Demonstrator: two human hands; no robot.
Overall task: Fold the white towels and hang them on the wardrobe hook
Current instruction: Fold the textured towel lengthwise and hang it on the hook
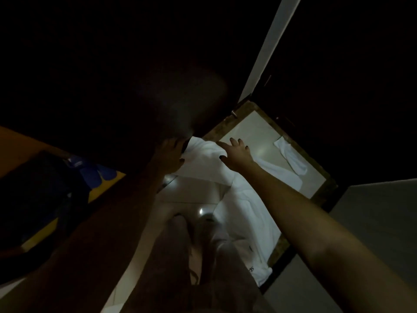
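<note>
In the head view, we see the white towel [203, 163] held up between both hands, its length hanging toward the floor [191, 193], likely so the edges can be brought together for a fold. The right hand [237, 153] has a pinching grip, with the thumb under the top edge and the fingers spread over it. The left hand [170, 154] touches the other corner, but its grip is too dark for us to tell. A second towel [291, 159] lies on the floor.
</note>
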